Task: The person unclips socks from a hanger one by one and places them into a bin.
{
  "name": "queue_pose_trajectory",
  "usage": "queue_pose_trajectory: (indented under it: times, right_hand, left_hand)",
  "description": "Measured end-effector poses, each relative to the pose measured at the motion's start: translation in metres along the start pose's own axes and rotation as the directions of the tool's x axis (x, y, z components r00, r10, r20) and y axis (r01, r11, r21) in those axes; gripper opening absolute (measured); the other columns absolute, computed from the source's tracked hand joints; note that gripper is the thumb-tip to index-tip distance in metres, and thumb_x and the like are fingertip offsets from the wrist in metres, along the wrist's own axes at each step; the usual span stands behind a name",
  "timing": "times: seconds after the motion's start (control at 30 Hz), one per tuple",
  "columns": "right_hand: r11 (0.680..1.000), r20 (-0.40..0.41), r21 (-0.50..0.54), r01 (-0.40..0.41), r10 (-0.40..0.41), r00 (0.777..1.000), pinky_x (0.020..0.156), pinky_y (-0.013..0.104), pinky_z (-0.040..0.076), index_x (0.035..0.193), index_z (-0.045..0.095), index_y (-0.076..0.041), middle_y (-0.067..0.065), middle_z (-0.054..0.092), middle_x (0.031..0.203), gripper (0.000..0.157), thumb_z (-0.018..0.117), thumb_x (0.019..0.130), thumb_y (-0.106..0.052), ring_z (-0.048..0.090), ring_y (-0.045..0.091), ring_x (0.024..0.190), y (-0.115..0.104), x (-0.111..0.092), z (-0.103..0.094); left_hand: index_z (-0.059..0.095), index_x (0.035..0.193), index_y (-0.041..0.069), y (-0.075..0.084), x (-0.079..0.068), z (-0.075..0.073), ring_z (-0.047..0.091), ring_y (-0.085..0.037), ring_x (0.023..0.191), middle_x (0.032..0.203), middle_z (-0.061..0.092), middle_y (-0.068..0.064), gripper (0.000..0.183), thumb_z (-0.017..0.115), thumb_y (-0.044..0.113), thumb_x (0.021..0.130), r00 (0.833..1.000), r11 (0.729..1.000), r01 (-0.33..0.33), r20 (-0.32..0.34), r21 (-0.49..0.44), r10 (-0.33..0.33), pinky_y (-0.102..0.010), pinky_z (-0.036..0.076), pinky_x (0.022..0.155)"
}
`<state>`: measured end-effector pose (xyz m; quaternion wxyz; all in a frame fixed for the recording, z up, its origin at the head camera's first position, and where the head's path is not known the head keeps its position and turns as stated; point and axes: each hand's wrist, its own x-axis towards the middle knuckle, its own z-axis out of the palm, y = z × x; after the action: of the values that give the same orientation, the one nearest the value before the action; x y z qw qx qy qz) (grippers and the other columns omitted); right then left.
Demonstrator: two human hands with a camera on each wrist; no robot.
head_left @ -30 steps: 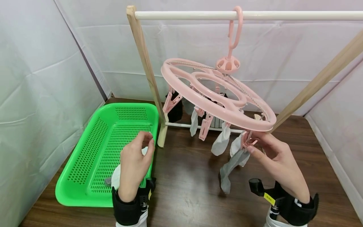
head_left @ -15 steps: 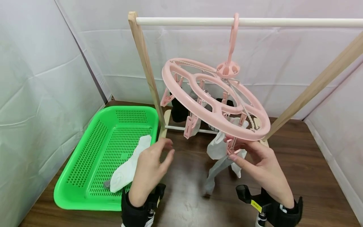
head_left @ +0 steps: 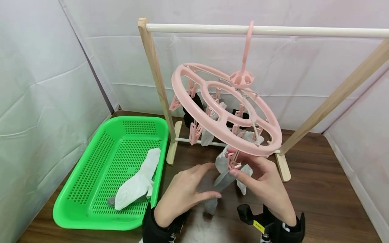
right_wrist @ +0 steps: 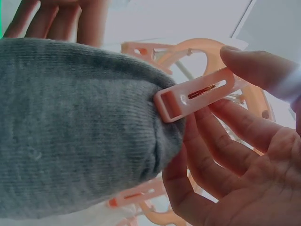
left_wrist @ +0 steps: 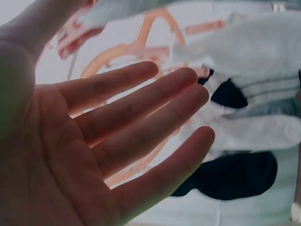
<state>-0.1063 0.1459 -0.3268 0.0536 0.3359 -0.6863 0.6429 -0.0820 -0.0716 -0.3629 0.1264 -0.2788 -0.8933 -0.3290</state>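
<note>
A grey sock (head_left: 224, 180) hung from a pink clip (head_left: 232, 161) at the near edge of the round hanger (head_left: 218, 130).
The right hand (head_left: 265, 177) pinched that clip; the left hand (head_left: 186, 189), fingers spread, was near the sock.

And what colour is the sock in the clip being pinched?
The sock is grey, clearest in the right wrist view.
</note>
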Motion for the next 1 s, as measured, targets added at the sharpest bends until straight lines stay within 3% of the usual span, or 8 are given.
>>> queue_pose_trajectory:
  times: [0.13,0.3,0.47,0.63,0.8,1.0]
  right_hand:
    - [1.000,-0.004,-0.005,-0.006,0.006,1.000,0.089,0.031,0.045,0.123,0.059,0.007,0.021,0.061,0.115,0.041,0.066,0.083,0.015,0.058,0.022,0.100,0.002,0.003,0.005]
    - [1.000,-0.033,0.030,-0.010,0.011,0.999,0.090,0.032,0.045,0.120,0.058,0.011,0.020,0.062,0.111,0.038,0.067,0.083,0.014,0.059,0.022,0.099,0.003,0.004,0.006]
    - [0.996,-0.105,0.038,-0.086,0.089,0.990,0.083,0.029,0.048,0.118,0.060,0.007,0.011,0.065,0.105,0.036,0.068,0.083,0.011,0.061,0.020,0.094,0.001,0.004,0.007]
    - [0.985,-0.177,0.145,-0.091,0.117,0.977,0.089,0.031,0.046,0.125,0.057,0.001,0.012,0.066,0.109,0.045,0.066,0.083,0.015,0.062,0.022,0.100,0.001,0.005,0.010]
    - [0.971,-0.167,0.223,-0.082,0.121,0.979,0.093,0.033,0.044,0.128,0.053,0.000,0.011,0.064,0.113,0.048,0.066,0.084,0.014,0.060,0.024,0.106,0.003,0.004,0.010]
    - [0.966,-0.162,0.243,-0.092,0.134,0.978,0.092,0.034,0.045,0.121,0.058,-0.001,0.013,0.064,0.106,0.037,0.065,0.086,0.011,0.061,0.024,0.100,0.002,0.001,0.010]
  left_hand:
    - [0.060,0.118,0.012,0.003,0.004,0.006,0.064,-0.009,0.083,0.101,0.067,0.002,0.043,0.075,0.033,0.084,0.999,1.000,-0.027,0.027,-0.001,0.027,-0.029,0.050,0.068]
    - [0.060,0.096,0.013,0.005,0.008,0.011,0.057,-0.009,0.063,0.076,0.061,0.005,0.016,0.073,0.015,0.087,0.997,0.997,-0.071,-0.022,0.015,0.072,-0.026,0.043,0.056]
    - [0.063,0.097,0.011,0.007,0.008,0.012,0.055,-0.009,0.060,0.073,0.060,0.003,0.016,0.069,0.002,0.086,0.994,0.996,-0.086,-0.064,0.021,0.087,-0.024,0.039,0.054]
    - [0.061,0.093,0.012,0.008,0.008,0.010,0.051,-0.008,0.059,0.073,0.059,0.004,0.016,0.067,-0.002,0.086,0.992,0.997,-0.072,-0.100,0.037,0.075,-0.024,0.039,0.054]
    - [0.062,0.093,0.012,0.007,0.006,0.008,0.054,-0.009,0.058,0.071,0.059,0.005,0.016,0.067,-0.001,0.086,0.993,0.996,-0.061,-0.096,0.066,0.067,-0.027,0.041,0.052]
    - [0.057,0.085,0.013,0.003,0.001,0.003,0.055,-0.012,0.055,0.063,0.052,0.005,0.017,0.068,0.001,0.085,0.997,0.993,-0.031,-0.071,0.118,0.039,-0.028,0.038,0.047]
